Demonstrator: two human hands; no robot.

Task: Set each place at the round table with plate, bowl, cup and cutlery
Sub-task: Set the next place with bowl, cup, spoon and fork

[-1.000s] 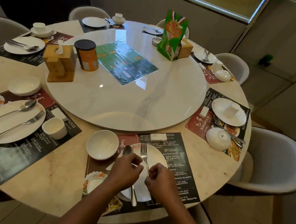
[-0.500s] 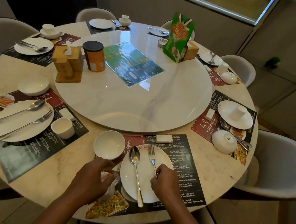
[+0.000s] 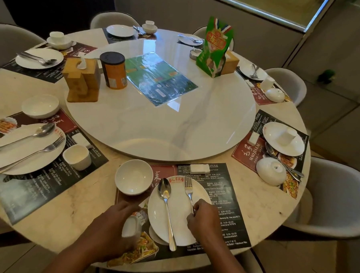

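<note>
Right now both hands work at the nearest place setting on the round desk (image 3: 51,219). The right hand (image 3: 205,220) pinches the handle of the fork (image 3: 189,194); its grip is pressed together on the handle, and the tines point away from the grip, lying on the plate (image 3: 177,217). Just left of that grip the spoon (image 3: 166,206) lies lengthwise on the plate, bowl end far, handle end past the near rim. The left hand (image 3: 111,228) curls around a white cup (image 3: 131,225) lying tilted on the placemat (image 3: 231,218), just left of the plate; the fingers wrap its far side, so the grip is closed on the cup. Beyond the left grip, close by, an empty bowl (image 3: 133,176) stands upright on the mat's far left corner, just beside the plate's rim. Beyond the right grip, a small white packet (image 3: 199,168) lies at the far edge of the mat.

Further left of the left grip another place is laid: a plate (image 3: 26,149) with a spoon and a fork across it, an upright cup (image 3: 77,157) beside it, and a bowl (image 3: 40,106) behind. To the right of the right grip, well apart, a plate (image 3: 283,139) carries an upturned cup, with an upturned bowl (image 3: 270,171) and cutlery next to it. Far beyond both grips the turntable (image 3: 175,125) holds a wooden napkin box (image 3: 82,81), an orange can (image 3: 113,70), a green menu sheet (image 3: 159,78) and a green pouch (image 3: 215,48).
</note>
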